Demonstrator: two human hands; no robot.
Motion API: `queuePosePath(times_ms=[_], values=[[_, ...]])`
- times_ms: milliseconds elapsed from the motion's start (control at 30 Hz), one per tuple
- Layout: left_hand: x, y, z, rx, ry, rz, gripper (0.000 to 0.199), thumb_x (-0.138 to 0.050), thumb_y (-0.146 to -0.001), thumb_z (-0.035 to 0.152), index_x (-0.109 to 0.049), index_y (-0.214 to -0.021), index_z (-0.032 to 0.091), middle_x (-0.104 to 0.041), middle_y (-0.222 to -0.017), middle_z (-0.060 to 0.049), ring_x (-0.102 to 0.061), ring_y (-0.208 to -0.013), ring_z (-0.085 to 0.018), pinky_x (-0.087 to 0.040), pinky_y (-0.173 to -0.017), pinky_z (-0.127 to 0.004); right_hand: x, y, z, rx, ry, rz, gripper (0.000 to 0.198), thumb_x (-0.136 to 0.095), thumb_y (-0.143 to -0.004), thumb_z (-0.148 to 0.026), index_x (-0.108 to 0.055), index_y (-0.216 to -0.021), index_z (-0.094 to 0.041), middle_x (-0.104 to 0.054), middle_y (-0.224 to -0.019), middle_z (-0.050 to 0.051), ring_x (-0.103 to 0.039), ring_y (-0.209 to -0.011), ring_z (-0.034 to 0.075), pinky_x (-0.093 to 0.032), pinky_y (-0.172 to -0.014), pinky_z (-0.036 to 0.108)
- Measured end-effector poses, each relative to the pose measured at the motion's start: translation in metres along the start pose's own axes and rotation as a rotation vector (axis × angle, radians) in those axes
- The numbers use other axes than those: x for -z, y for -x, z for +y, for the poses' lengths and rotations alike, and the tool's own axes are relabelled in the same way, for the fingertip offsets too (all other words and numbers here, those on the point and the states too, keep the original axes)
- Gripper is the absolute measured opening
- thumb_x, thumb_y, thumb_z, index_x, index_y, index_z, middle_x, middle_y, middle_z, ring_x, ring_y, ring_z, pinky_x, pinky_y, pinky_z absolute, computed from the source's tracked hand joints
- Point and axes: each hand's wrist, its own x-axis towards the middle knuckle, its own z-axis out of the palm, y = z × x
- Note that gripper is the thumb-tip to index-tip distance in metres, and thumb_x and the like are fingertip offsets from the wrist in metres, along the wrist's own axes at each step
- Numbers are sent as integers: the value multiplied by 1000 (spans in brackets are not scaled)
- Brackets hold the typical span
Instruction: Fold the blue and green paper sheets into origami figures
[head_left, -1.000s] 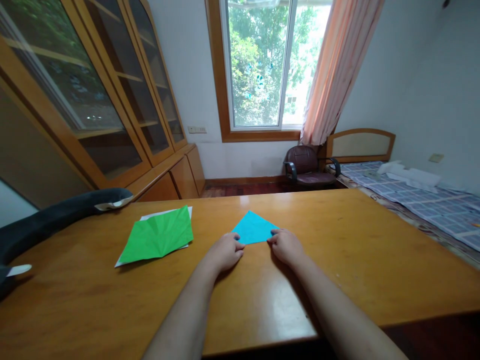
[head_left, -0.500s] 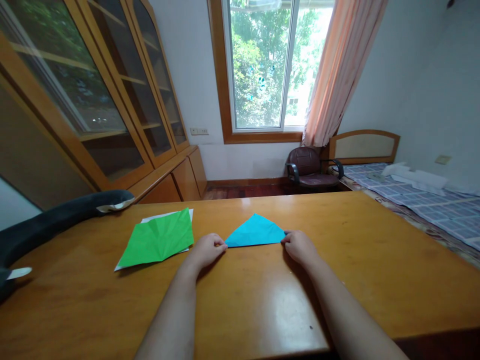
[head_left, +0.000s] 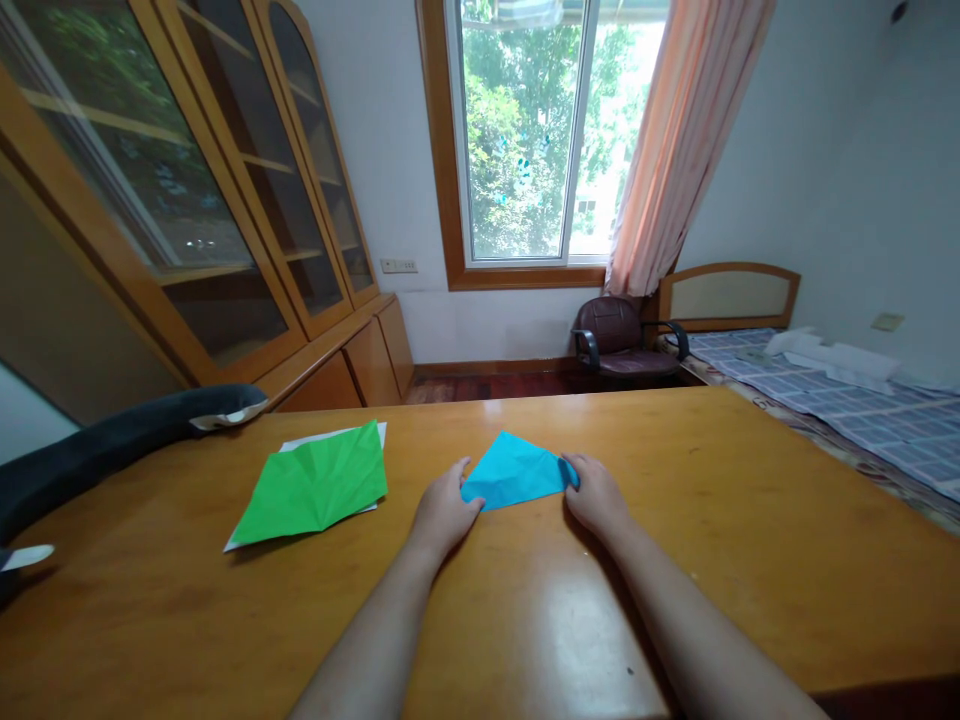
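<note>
A sheet of blue paper [head_left: 517, 473], folded into a roughly triangular shape with creases across it, is between my hands over the wooden table. My left hand [head_left: 442, 510] is at its left corner, the thumb on the near edge and a finger behind. At the right corner, my right hand [head_left: 598, 492] pinches the paper between thumb and fingers, and the corner bends a little there. The sheet slants slightly, its right end farther from me. Whether it lifts off the tabletop I cannot tell.
Creased green paper [head_left: 322, 480] lies over white paper [head_left: 381, 432] to the left on the wooden table [head_left: 495, 620]. A dark curved armrest-like object [head_left: 135, 425] stands at the left edge. Beyond are a glass-fronted cabinet [head_left: 300, 330], an armchair [head_left: 619, 335] and a bed [head_left: 840, 390].
The blue paper has turned slightly, its left end coming nearer to me. My left hand has moved right and wrapped farther round the left corner. My right hand stays at the right corner.
</note>
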Motion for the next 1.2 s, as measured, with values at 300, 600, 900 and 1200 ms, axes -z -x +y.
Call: queuePosePath(times_ms=[300, 600, 900, 1200], values=[[15, 4, 12, -50, -197, 167, 30, -53, -84, 25, -63, -112, 19, -68, -108, -9, -62, -97, -22, -44, -83, -30, -5, 3, -5, 58, 1, 241, 55, -48, -71, -9, -55, -125, -13, -57, -124, 15, -49, -117, 27, -41, -103, 44], [1, 16, 42, -247, -499, -41, 22, -47, -87, 23, -68, -90, 20, -64, -96, -9, -58, -96, -24, -41, -83, -36, 9, 17, -48, 522, -31, 373, 52, -50, -78, -12, -51, -130, -18, -54, -131, 14, -47, -121, 27, -38, -103, 48], [-24, 30, 64, -408, -416, -202, 29, -43, -87, 21, -69, -98, 15, -67, -96, -14, -60, -92, -26, -43, -83, -38, 1, 22, -67, 466, -114, 15, 35, -46, -83, -15, -66, -111, -21, -65, -118, 8, -57, -110, 22, -41, -100, 38], [-3, 29, 54, -585, -103, -354, 18, -55, -83, 29, -71, -90, 24, -68, -90, -5, -60, -90, -22, -45, -81, -32, 1, 17, -58, 226, -7, -157, 23, -49, -86, -18, -70, -95, -22, -66, -118, 6, -55, -114, 20, -38, -100, 33]])
